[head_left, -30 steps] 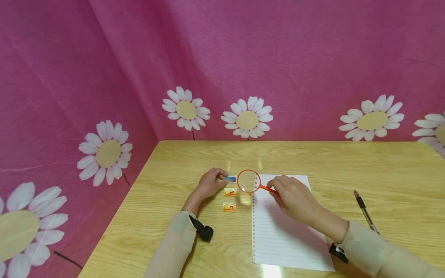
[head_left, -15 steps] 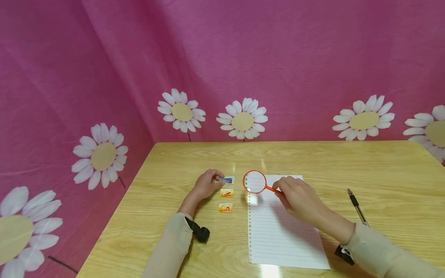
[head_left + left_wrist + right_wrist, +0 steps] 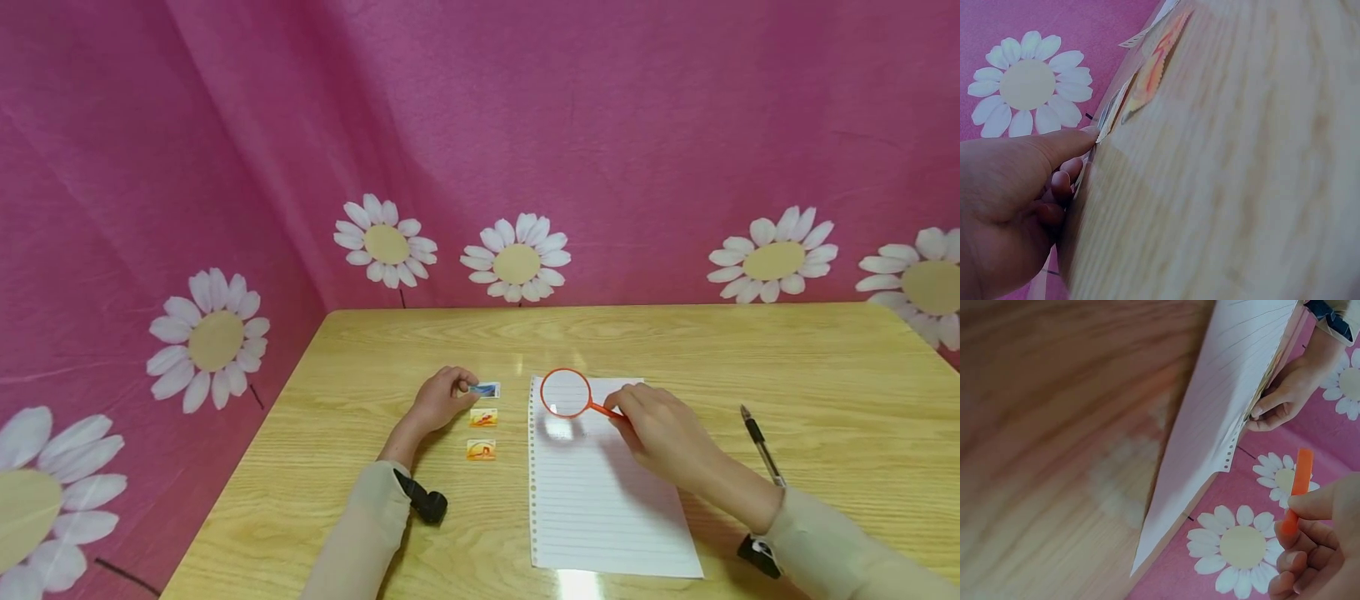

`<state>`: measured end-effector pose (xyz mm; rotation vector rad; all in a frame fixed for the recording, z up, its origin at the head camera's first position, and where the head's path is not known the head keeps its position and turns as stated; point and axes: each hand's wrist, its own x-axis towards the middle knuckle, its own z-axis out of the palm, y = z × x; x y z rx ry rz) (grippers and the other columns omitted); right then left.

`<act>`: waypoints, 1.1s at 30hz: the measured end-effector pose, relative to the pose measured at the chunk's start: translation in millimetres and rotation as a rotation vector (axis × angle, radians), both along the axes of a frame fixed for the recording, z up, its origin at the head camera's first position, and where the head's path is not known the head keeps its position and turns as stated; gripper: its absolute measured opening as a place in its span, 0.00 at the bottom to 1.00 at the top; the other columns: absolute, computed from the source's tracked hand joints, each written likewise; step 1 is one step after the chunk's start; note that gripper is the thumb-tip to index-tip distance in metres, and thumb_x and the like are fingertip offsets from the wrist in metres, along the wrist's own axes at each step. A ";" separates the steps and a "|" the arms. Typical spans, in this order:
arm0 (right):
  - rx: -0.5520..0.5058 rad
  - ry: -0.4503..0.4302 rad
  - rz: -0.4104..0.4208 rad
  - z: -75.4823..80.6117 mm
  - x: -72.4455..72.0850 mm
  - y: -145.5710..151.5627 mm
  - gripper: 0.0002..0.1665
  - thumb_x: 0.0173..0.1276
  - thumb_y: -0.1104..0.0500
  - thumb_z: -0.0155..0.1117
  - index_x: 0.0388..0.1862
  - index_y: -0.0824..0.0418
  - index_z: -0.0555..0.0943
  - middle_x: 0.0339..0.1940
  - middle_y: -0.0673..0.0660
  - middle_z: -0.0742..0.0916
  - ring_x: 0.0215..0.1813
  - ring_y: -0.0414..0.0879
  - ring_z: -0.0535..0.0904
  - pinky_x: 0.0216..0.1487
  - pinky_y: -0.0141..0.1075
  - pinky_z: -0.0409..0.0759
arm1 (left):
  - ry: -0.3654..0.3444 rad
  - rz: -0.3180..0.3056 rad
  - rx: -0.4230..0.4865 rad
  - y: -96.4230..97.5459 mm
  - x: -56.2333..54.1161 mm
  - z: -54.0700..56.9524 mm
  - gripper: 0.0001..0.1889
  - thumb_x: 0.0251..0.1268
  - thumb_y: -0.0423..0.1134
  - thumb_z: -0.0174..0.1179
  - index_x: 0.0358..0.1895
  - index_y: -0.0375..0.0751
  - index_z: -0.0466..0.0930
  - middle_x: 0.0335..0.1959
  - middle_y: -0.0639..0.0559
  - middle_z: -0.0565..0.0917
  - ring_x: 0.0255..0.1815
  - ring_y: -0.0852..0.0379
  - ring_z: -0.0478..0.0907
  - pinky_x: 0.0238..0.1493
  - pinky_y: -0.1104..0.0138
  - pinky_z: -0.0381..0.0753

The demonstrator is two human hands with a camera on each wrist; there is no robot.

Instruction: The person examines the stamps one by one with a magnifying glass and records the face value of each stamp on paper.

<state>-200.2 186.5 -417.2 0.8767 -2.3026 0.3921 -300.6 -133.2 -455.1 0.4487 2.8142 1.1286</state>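
My left hand (image 3: 441, 400) pinches the left edge of a blue stamp (image 3: 487, 390), thumb tip right at its edge. Below that stamp, two yellow-orange stamps, a middle one (image 3: 483, 417) and a lower one (image 3: 481, 450), lie in a column. The left wrist view shows the toothed edge of an orange stamp (image 3: 1157, 65). My right hand (image 3: 663, 429) grips a magnifying glass (image 3: 566, 393) by its orange handle (image 3: 1301, 472), thumb against curled fingers. The round lens overlaps the top left of a lined, punched sheet of paper (image 3: 611, 500).
A black-capped clear pen (image 3: 763, 450) lies right of the paper, partly behind the right sleeve. The wooden table (image 3: 375, 350) ends at a pink daisy-print curtain (image 3: 600, 125) at the back and left.
The magnifying glass has moved right, away from the stamps, to over the paper. More of the blue stamp shows past my left fingers. The head view has shifted slightly.
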 end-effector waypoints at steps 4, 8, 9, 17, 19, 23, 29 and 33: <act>0.002 -0.001 -0.018 0.1 2.1 5.6 0.16 0.48 0.70 0.73 0.34 0.60 0.78 0.29 0.50 0.83 0.32 0.44 0.79 0.35 0.40 0.79 | -0.001 -0.007 -0.003 -0.4 0.1 0.3 0.09 0.67 0.37 0.62 0.47 0.39 0.79 0.37 0.49 0.75 0.31 0.58 0.63 0.37 0.68 0.62; 0.006 -0.014 -0.040 -0.4 3.7 11.7 0.16 0.47 0.70 0.73 0.35 0.60 0.78 0.30 0.51 0.83 0.33 0.45 0.80 0.36 0.42 0.79 | -0.011 -0.014 0.011 -1.2 0.8 1.6 0.09 0.68 0.37 0.61 0.47 0.39 0.79 0.38 0.48 0.75 0.31 0.58 0.63 0.37 0.67 0.62; 0.004 -0.018 -0.046 -0.8 4.3 13.7 0.17 0.47 0.71 0.72 0.35 0.60 0.78 0.30 0.52 0.84 0.34 0.46 0.80 0.37 0.43 0.80 | -0.014 -0.015 0.015 -1.1 0.9 1.8 0.09 0.68 0.37 0.61 0.47 0.39 0.78 0.38 0.48 0.75 0.31 0.58 0.63 0.37 0.67 0.62; 0.004 -0.015 -0.069 -2.3 8.7 31.0 0.20 0.43 0.74 0.71 0.35 0.61 0.78 0.32 0.53 0.84 0.34 0.47 0.80 0.37 0.45 0.80 | -0.025 -0.014 0.013 0.4 0.9 1.3 0.09 0.68 0.38 0.61 0.48 0.39 0.78 0.38 0.48 0.75 0.31 0.57 0.63 0.37 0.67 0.62; 0.008 -0.018 -0.074 -2.5 10.2 35.5 0.21 0.42 0.75 0.71 0.36 0.61 0.78 0.33 0.52 0.84 0.34 0.47 0.80 0.37 0.45 0.80 | -0.026 -0.016 0.012 0.2 0.8 1.2 0.10 0.68 0.38 0.61 0.48 0.39 0.78 0.38 0.48 0.75 0.31 0.57 0.63 0.37 0.67 0.62; 0.015 -0.023 -0.097 -2.8 13.5 42.9 0.21 0.41 0.74 0.71 0.37 0.61 0.78 0.34 0.52 0.84 0.34 0.47 0.80 0.35 0.44 0.79 | -0.025 -0.017 0.010 -0.6 1.2 1.1 0.10 0.68 0.37 0.61 0.48 0.39 0.78 0.38 0.48 0.75 0.31 0.57 0.63 0.37 0.67 0.62; 0.018 -0.026 -0.137 -3.8 17.2 49.8 0.19 0.44 0.70 0.73 0.35 0.59 0.78 0.32 0.51 0.84 0.31 0.45 0.77 0.32 0.42 0.75 | -0.016 -0.020 0.010 -0.6 2.1 1.4 0.10 0.67 0.37 0.62 0.47 0.38 0.78 0.38 0.47 0.75 0.31 0.57 0.63 0.37 0.67 0.62; 0.026 -0.034 -0.144 -4.8 18.4 54.6 0.20 0.43 0.69 0.75 0.35 0.60 0.79 0.31 0.52 0.83 0.30 0.45 0.76 0.30 0.42 0.74 | -0.012 -0.015 0.012 -0.1 1.7 1.2 0.09 0.67 0.37 0.62 0.47 0.39 0.78 0.38 0.47 0.75 0.31 0.57 0.63 0.36 0.67 0.62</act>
